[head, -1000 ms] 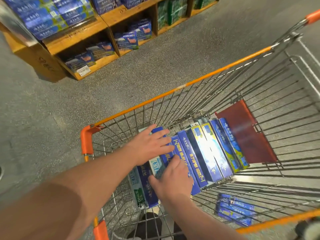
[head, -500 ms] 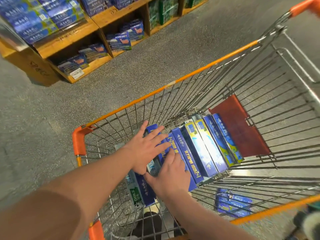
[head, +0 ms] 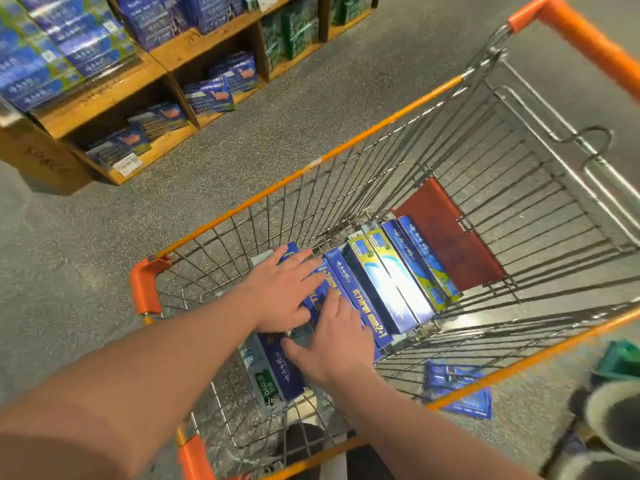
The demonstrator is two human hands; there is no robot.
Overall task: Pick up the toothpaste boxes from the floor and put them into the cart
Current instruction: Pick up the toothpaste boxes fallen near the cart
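Note:
A wire cart (head: 349,147) with orange rails stands below me. A row of blue and yellow toothpaste boxes (head: 388,282) lies on its bottom. Both my hands are inside the cart. My left hand (head: 282,292) rests flat, fingers spread, on a blue box (head: 317,299). My right hand (head: 334,344) lies flat on the boxes just beside it, fingers extended. A green and white box (head: 265,386) lies nearest me. Other blue toothpaste boxes (head: 460,389) lie on the floor outside the cart's right side.
Wooden shelves (head: 114,95) stocked with blue and green boxes stand at the upper left. A red flap (head: 446,233) sits at the cart's far end. A green thing (head: 620,362) and a shoe (head: 609,420) are at the lower right. Grey speckled floor (head: 86,244) surrounds the cart.
Both hands stay pressed on the boxes; the left hand's fingers spread a little wider, and the view has tilted so the cart shifts left and down.

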